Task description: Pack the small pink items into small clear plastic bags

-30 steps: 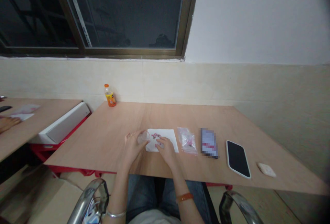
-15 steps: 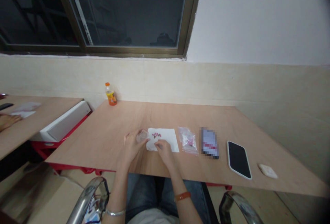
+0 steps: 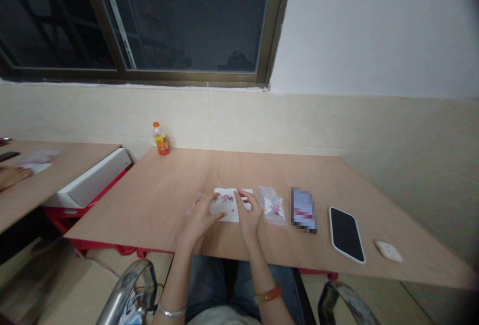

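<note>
My left hand (image 3: pixel 202 217) is closed around a clear, round plastic piece (image 3: pixel 217 206), held over the left part of a white sheet of paper (image 3: pixel 234 217). Whether the piece is a lid or a small dish I cannot tell. Small pinkish-red bits (image 3: pixel 227 197) lie on the paper, some seen close beside the clear piece. At the paper's right side is my right hand (image 3: pixel 249 215), thumb and fingers apart, with nothing visible in it. A clear plastic edge (image 3: pixel 190 208) shows left of my left hand.
Right of the paper lie a clear bag with pink contents (image 3: pixel 272 206), a blurred-out rectangular item (image 3: pixel 304 210), a dark-screened phone (image 3: pixel 347 234) and a whitish flat object (image 3: pixel 389 251). An orange drink bottle (image 3: pixel 161 140) stands at the back left. Another person's hand (image 3: pixel 15 177) rests on the left table.
My left hand has shifted right, bringing the clear piece over the paper. My right hand has moved slightly right and its fingers have spread from a pinch. The reddish bits look more scattered.
</note>
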Tool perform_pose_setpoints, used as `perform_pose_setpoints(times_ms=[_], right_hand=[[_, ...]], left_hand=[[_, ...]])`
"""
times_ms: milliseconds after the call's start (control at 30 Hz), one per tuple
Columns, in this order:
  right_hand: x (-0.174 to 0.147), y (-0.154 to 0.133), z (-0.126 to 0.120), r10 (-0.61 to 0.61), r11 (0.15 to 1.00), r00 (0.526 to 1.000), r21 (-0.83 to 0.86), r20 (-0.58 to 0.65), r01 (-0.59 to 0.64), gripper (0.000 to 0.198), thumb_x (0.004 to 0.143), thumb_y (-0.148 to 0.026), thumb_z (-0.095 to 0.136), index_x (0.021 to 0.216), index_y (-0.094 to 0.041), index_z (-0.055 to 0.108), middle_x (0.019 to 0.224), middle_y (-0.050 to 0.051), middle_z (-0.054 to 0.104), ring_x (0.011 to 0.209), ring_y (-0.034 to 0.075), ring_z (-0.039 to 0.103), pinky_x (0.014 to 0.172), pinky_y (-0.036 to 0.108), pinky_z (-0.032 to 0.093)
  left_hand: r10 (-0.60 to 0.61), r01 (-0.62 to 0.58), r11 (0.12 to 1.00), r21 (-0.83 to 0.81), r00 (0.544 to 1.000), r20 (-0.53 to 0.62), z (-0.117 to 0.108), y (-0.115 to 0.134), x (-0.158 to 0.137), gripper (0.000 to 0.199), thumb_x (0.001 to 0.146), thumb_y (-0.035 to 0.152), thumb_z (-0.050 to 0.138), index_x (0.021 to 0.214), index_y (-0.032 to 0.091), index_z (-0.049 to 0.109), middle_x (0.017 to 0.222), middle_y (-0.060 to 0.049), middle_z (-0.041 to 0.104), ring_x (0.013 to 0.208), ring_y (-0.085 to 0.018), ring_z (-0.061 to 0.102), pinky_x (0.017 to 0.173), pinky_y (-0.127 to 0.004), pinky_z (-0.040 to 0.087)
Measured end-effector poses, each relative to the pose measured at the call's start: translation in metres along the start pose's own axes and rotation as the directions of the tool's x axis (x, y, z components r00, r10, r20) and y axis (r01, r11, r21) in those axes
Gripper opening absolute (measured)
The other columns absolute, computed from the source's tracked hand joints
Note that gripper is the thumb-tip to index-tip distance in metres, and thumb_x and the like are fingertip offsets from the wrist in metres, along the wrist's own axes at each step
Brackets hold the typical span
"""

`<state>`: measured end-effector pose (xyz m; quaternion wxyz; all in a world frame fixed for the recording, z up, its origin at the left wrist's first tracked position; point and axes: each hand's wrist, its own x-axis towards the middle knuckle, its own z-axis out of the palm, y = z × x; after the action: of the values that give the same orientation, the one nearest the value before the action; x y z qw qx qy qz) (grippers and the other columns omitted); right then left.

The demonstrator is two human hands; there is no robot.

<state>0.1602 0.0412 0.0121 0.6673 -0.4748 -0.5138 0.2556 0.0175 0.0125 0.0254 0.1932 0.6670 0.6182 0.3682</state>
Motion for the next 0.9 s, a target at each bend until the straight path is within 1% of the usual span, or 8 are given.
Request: perform_pose_setpoints(times_ms=[133, 200, 300, 400, 500, 600, 733, 900], right_hand=[[-0.005, -0.006, 0.001, -0.049, 0.999, 0.989, 0.029, 0.143, 0.045, 0.023, 0.082, -0.033, 0.053, 0.091, -0.018, 0.068, 0.089, 0.008, 0.069, 0.085, 0.020, 0.062, 0.076, 0.034, 0.049], [-0.006, 0.000, 0.002, -0.027, 0.999, 0.986, 0.023, 0.162, 0.023, 0.028, 0.085, -0.032, 0.047, 0.099, -0.017, 0.066, 0.095, 0.010, 0.069, 0.089, 0.020, 0.062, 0.080, 0.034, 0.049], [-0.005, 0.021, 0.003, 0.030, 0.999, 0.989, -0.039, 0.145, -0.025, 0.034, 0.087, -0.029, 0.041, 0.110, -0.015, 0.061, 0.101, 0.012, 0.068, 0.093, 0.021, 0.062, 0.083, 0.037, 0.049], [-0.004, 0.049, 0.002, 0.036, 0.986, 0.982, -0.167, 0.185, -0.005, 0.036, 0.082, -0.023, 0.045, 0.114, -0.015, 0.059, 0.108, 0.014, 0.066, 0.100, 0.023, 0.060, 0.088, 0.041, 0.046], [-0.006, 0.074, 0.000, 0.032, 0.969, 0.954, -0.243, 0.297, 0.043, 0.039, 0.074, -0.016, 0.050, 0.111, -0.015, 0.062, 0.111, 0.013, 0.065, 0.103, 0.025, 0.059, 0.092, 0.043, 0.044], [-0.010, 0.087, -0.003, 0.045, 0.960, 0.928, -0.274, 0.370, 0.063, 0.036, 0.071, -0.014, 0.052, 0.105, -0.016, 0.065, 0.104, 0.011, 0.067, 0.097, 0.025, 0.062, 0.089, 0.042, 0.047], [-0.014, 0.090, -0.005, 0.069, 0.957, 0.929, -0.288, 0.365, 0.042, 0.029, 0.071, -0.013, 0.052, 0.096, -0.017, 0.068, 0.095, 0.011, 0.069, 0.088, 0.024, 0.064, 0.081, 0.039, 0.051], [-0.015, 0.088, -0.006, 0.064, 0.961, 0.939, -0.275, 0.339, 0.034, 0.027, 0.071, -0.013, 0.051, 0.093, -0.016, 0.068, 0.091, 0.011, 0.069, 0.084, 0.023, 0.064, 0.080, 0.038, 0.051]], left_hand=[[0.004, -0.003, 0.996, -0.085, 1.000, 0.022, 0.004, 0.010, 0.000, 0.047, 0.067, 0.030, 0.069, 0.111, 0.017, 0.058, 0.109, -0.010, 0.064, 0.100, -0.024, 0.058, 0.089, -0.039, 0.043], [0.022, -0.019, 0.992, -0.123, 0.999, 0.028, 0.005, 0.011, 0.000, 0.044, 0.069, 0.031, 0.068, 0.110, 0.018, 0.058, 0.108, -0.009, 0.064, 0.099, -0.023, 0.059, 0.088, -0.037, 0.044], [0.026, -0.025, 0.986, -0.163, 1.000, 0.000, 0.006, 0.006, 0.001, 0.045, 0.070, 0.030, 0.068, 0.112, 0.017, 0.056, 0.111, -0.009, 0.063, 0.101, -0.023, 0.058, 0.091, -0.037, 0.044], [0.031, -0.037, 0.981, -0.193, 0.999, -0.035, 0.006, -0.003, 0.003, 0.046, 0.071, 0.029, 0.067, 0.114, 0.018, 0.054, 0.114, -0.010, 0.062, 0.105, -0.023, 0.057, 0.093, -0.039, 0.042], [0.046, -0.057, 0.975, -0.216, 0.997, -0.057, 0.005, -0.007, 0.005, 0.044, 0.073, 0.030, 0.065, 0.114, 0.019, 0.054, 0.114, -0.009, 0.061, 0.106, -0.022, 0.056, 0.094, -0.039, 0.042], [0.063, -0.082, 0.968, -0.237, 0.994, -0.084, 0.003, -0.006, 0.006, 0.043, 0.075, 0.030, 0.062, 0.115, 0.019, 0.053, 0.116, -0.009, 0.060, 0.107, -0.021, 0.055, 0.095, -0.038, 0.042], [0.111, -0.134, 0.957, -0.256, 0.989, -0.102, 0.000, -0.001, 0.003, 0.043, 0.077, 0.026, 0.058, 0.119, 0.021, 0.050, 0.124, -0.008, 0.055, 0.115, -0.021, 0.050, 0.100, -0.038, 0.037], [0.143, -0.160, 0.959, -0.233, 0.986, -0.088, -0.003, 0.004, 0.002, 0.044, 0.078, 0.023, 0.056, 0.121, 0.021, 0.048, 0.127, -0.007, 0.052, 0.120, -0.019, 0.046, 0.103, -0.036, 0.035]])
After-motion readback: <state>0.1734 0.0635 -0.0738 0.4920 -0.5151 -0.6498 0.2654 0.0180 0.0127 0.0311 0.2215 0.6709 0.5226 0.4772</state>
